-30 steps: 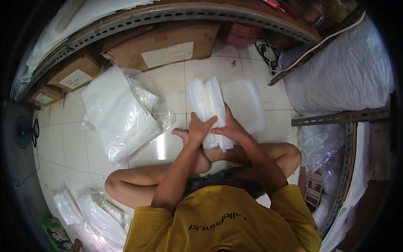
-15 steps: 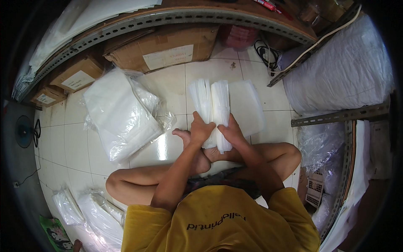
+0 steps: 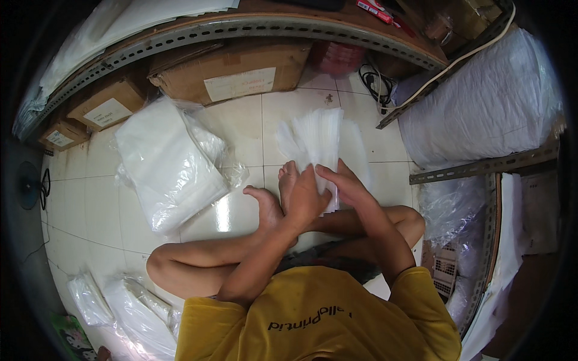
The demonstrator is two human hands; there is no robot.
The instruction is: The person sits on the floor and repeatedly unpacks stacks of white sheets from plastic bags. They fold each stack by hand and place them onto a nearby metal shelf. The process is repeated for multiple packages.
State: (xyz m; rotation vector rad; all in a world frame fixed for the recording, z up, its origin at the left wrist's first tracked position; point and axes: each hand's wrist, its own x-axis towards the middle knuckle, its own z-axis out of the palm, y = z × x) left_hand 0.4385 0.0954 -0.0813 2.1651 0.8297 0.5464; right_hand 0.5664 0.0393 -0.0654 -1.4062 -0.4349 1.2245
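Observation:
A thick bunch of thin white translucent sheets point(image 3: 319, 133) stands between my hands above the tiled floor, its far edges fanned out. My left hand point(image 3: 308, 195) closes round its near left part, with the thumb stretched along the sheets. From the right, my right hand point(image 3: 348, 185) grips the bunch, thumb on its near face and fingers on the right side. Some fingertips are hidden behind the sheets. More of the same pale material shows on the floor just right of the bunch. My bare feet point(image 3: 266, 207) are beside my left hand.
A large clear plastic package of white sheets point(image 3: 165, 159) lies on the floor at left, with smaller packages point(image 3: 135, 307) near the lower left. Cardboard boxes point(image 3: 232, 75) sit beneath the metal shelf point(image 3: 253, 25). A big wrapped roll point(image 3: 481, 102) and another shelf frame stand at right.
The bunch, earlier parted into two halves lying open, is now pressed together and fanned at its far end. My hands have moved slightly right and closer together.

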